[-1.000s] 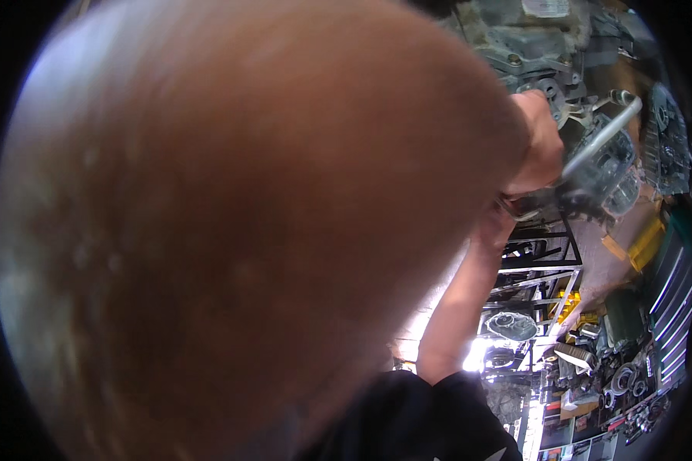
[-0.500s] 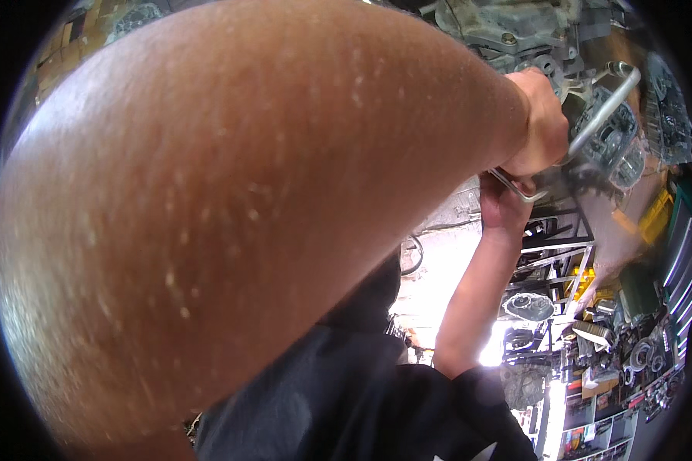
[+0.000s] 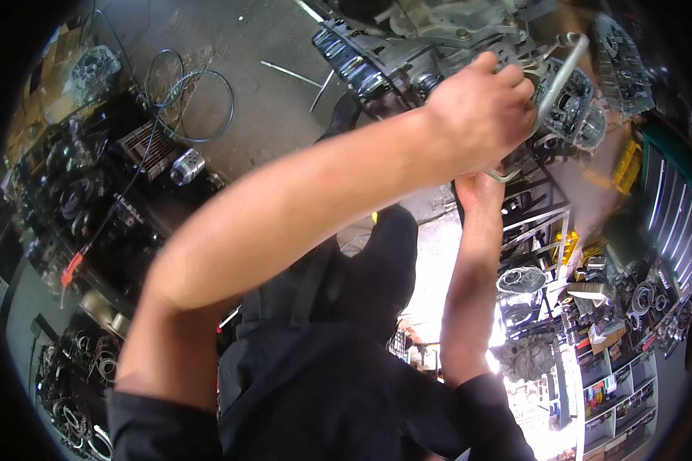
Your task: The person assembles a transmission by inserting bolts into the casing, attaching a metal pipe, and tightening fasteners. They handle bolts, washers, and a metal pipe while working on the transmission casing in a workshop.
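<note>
My left hand point(image 3: 488, 104) is closed in a fist around a bent silver metal bar point(image 3: 561, 81), whose upper arm rises past the knuckles and hooks over at the top. A thinner bent end of metal point(image 3: 506, 177) shows below the fist. Just under it is my right hand point(image 3: 478, 188), its fingers hidden behind the left hand and wrist. Both hands are beside a large grey metal housing point(image 3: 461, 34), which looks like a gearbox or engine casing. Behind the bar sits an open casting point(image 3: 580, 115) with internal parts showing.
A T-shaped rod point(image 3: 292, 73) and a coiled cable point(image 3: 207, 107) lie on the floor. Dark machine parts point(image 3: 69, 192) crowd the left side. At the right stand a metal frame point(image 3: 542, 223), yellow parts point(image 3: 629, 165) and shelves point(image 3: 615, 399) of small items.
The left forearm, which filled much of the picture, has dropped away from the camera, uncovering the floor and left side. Both hands and the bar appear slightly further left; the left hand remains closed.
</note>
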